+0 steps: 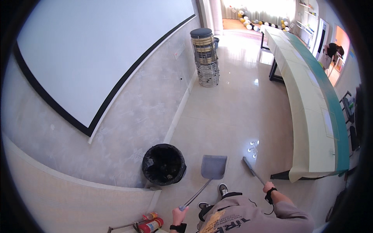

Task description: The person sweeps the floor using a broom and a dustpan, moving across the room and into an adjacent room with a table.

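Observation:
My left hand grips the upper end of a long-handled dustpan at the bottom of the view. The grey dustpan rests flat on the glossy tile floor in front of my feet. To the right, my right hand is closed around the handle of a broom. Its narrow dark head touches the floor, apart from the dustpan. Left of the dustpan, a trash bin lined with a black bag stands by the wall, with a few bits of litter inside.
A long table with a cream and green cover runs along the right. A stack of round stools stands by the left wall. A red fire extinguisher sits at lower left. Another person bends over near a far doorway, beyond the table.

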Action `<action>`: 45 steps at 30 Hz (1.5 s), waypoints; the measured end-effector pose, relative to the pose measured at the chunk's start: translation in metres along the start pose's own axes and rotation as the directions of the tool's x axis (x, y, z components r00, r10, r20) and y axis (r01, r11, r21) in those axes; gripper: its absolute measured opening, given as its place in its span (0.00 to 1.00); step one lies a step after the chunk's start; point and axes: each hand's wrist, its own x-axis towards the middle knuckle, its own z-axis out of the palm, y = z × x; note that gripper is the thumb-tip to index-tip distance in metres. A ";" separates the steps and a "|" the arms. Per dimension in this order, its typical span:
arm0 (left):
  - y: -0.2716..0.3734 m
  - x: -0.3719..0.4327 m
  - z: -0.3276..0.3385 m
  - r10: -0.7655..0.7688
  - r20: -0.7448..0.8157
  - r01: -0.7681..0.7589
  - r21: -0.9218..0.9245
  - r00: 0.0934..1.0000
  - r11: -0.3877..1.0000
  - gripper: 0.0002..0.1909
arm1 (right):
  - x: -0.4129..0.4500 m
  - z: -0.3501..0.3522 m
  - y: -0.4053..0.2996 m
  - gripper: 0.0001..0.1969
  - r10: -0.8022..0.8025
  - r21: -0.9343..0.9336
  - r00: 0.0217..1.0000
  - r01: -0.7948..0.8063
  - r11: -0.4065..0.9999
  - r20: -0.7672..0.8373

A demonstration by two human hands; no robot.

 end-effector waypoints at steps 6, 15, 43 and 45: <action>0.013 -0.036 -0.037 -0.452 0.227 0.419 -0.821 0.862 0.387 0.07 | -0.001 -0.001 -0.001 0.11 -0.059 -0.054 0.997 0.061 0.997 0.044; 0.025 -0.123 -0.076 -0.508 0.237 0.329 -0.939 0.828 0.099 0.08 | 0.037 0.012 -0.005 0.13 -0.048 -0.172 0.991 0.069 0.983 0.122; 0.011 -0.199 -0.058 -0.568 0.311 0.088 -0.919 0.762 -0.385 0.18 | 0.057 0.006 -0.059 0.11 -0.134 -0.220 0.989 0.145 0.965 0.066; 0.009 -0.201 -0.070 -0.587 0.314 0.111 -0.928 0.746 -0.356 0.18 | 0.048 0.008 -0.061 0.10 -0.173 -0.265 0.980 0.194 0.945 0.102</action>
